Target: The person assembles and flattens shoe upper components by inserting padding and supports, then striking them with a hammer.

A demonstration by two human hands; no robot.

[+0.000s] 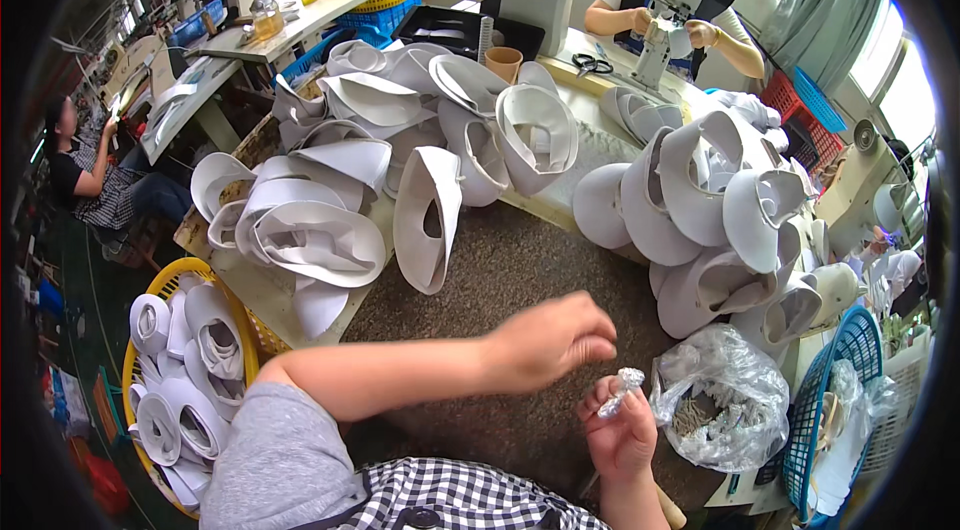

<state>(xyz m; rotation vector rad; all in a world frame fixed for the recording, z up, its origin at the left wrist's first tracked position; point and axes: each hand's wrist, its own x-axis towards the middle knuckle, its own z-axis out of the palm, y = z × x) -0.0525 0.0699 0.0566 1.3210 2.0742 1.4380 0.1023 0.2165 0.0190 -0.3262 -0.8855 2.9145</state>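
Observation:
My right hand (622, 435) is closed around a small crumpled silvery wrapping (628, 385), held upright between thumb and fingers. Just above and left of it, my left hand (553, 338) has its fingers curled in a pinch; whatever may be between them is hidden. Right of my right hand lies a clear plastic bag (725, 370), its mouth open on a heap of small grey-brown pieces. Under my right wrist a wooden handle (670, 508) shows in part. A white curved piece with an oval opening (428, 220) stands beyond my left forearm.
White curved pieces (320, 240) pile up at the left, with more (700, 190) at the right. A yellow basket (250, 330) holds rolled white ones. A blue basket (800, 440) stands right. Across the table, another person's hands (700, 34) work at a sewing machine (655, 55).

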